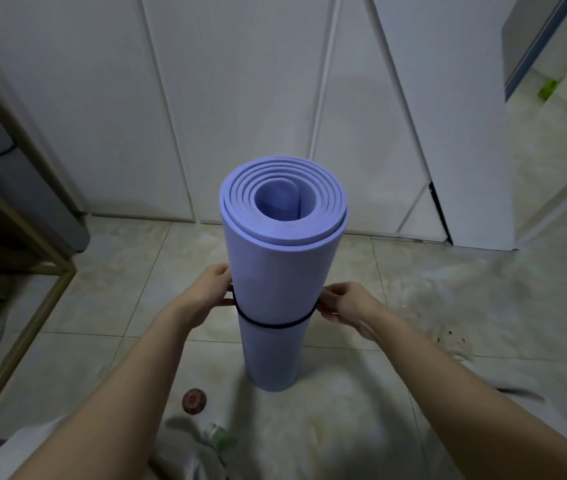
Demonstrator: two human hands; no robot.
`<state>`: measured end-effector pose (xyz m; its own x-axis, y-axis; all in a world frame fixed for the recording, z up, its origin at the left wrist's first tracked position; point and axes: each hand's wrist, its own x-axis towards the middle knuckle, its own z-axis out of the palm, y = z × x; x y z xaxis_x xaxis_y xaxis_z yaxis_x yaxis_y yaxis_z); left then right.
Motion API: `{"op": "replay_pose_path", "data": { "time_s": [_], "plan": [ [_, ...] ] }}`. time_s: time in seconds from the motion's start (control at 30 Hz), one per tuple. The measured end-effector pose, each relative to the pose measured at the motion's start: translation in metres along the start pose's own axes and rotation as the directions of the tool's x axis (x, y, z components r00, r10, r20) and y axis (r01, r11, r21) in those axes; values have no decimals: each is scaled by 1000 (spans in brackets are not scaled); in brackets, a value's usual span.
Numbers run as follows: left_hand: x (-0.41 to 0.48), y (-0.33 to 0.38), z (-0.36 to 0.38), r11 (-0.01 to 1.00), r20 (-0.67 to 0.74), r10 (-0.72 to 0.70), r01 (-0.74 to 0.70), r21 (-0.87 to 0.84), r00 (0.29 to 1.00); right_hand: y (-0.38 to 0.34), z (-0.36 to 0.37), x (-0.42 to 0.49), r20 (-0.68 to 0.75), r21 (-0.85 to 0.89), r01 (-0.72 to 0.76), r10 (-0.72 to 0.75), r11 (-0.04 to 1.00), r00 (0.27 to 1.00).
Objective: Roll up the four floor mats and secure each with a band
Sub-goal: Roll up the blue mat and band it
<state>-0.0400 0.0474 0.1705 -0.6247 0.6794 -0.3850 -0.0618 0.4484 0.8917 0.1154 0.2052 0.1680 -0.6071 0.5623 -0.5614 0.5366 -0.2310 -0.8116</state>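
Purple mat [275,282] stands rolled and upright on tiled floor [119,289], near white wardrobe doors [240,98]. Black band [271,323] circles its middle. Left hand [211,292] and right hand [341,303] each pinch the band at the roll's sides. Gold-framed mirror [19,306] borders the floor on the left; a stretch of tile lies between roll and doors.

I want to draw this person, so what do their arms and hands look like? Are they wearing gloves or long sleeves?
No gloves and no long sleeves. The left hand and the right hand are bare, and so are the left forearm and the right forearm, as far as the picture shows. No watch, bracelet or ring shows on the parts you can see.
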Motion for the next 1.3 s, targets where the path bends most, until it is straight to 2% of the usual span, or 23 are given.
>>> {"op": "replay_pose_path", "data": {
  "time_s": [0.17,0.4,0.47,0.53,0.6,0.67,0.77,0.97,1.2,1.3],
  "plan": [
    [12,-13,3,984,-13,71,-68,167,997,-3,3,11,-60,25,-7,9,1000,998],
    [55,-82,2,936,-106,-105,134,326,989,7,20,30,-122,-4,-87,86,996,989],
    [44,-76,12,892,-111,-119,155,425,987,14,22,35,-145,-51,-128,119,990,982],
    [36,-70,22,801,-94,-108,142,582,990,22,23,38,-188,-110,-163,141,981,972],
    [35,-70,25,776,-101,-90,133,616,991,26,25,40,-200,-176,-161,125,971,972],
    [41,-77,21,848,-80,-110,135,512,991,30,30,44,-200,-154,-141,109,978,974],
    [36,-71,15,948,-59,-170,180,261,984,29,33,41,-168,-77,-131,116,988,979],
    [22,-55,18,958,35,-261,263,-113,965,37,22,16,-56,161,-160,171,974,984],
    [9,-49,16,869,241,-446,481,-114,862,33,12,-8,60,365,-287,285,886,957],
    [7,-49,19,877,224,-423,459,-141,878,35,14,-6,81,429,-312,308,847,948]
  ]
}}
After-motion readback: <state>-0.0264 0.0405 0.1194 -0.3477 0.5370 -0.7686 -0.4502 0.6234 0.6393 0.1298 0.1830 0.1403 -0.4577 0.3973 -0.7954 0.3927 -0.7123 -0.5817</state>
